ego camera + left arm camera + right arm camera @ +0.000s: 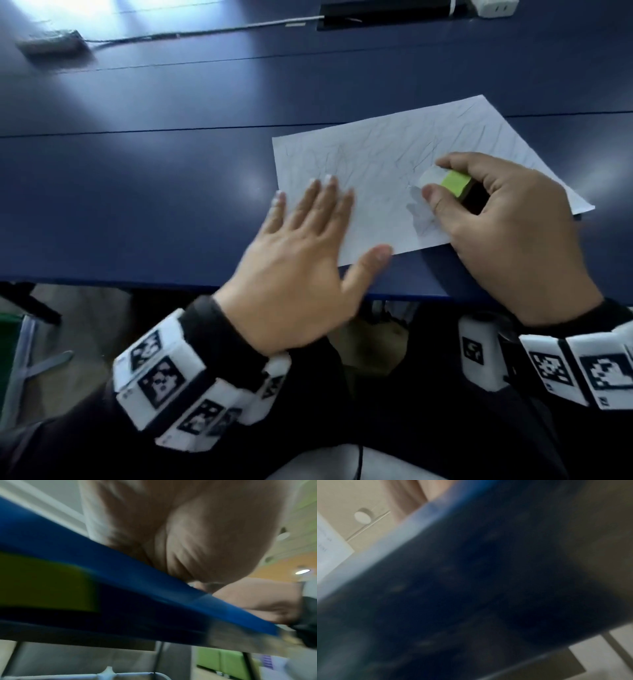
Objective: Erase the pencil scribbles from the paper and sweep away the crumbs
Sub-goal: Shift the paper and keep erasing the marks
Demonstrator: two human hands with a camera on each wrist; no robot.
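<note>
A white sheet of paper (pixel 394 161) covered in faint pencil scribbles lies on the blue table near its front edge. My left hand (pixel 308 246) lies flat with straight fingers on the sheet's left part, pressing it down. My right hand (pixel 507 226) grips a white eraser with a green and black sleeve (pixel 448 183) between thumb and fingers, its white end on the paper's lower middle. A greyer smudged patch (pixel 419 214) shows beside the eraser. The left wrist view shows my left palm (pixel 188 534) over the table edge (pixel 120 566). The right wrist view is blurred, mostly the table's dark edge (pixel 471 581).
The blue table (pixel 154 188) stretches left and far from the paper. A grey adapter (pixel 51 42) with a cable lies at the back left. A black cable slot (pixel 387 17) and a white power block (pixel 493 7) sit at the back. Chair legs show under the table.
</note>
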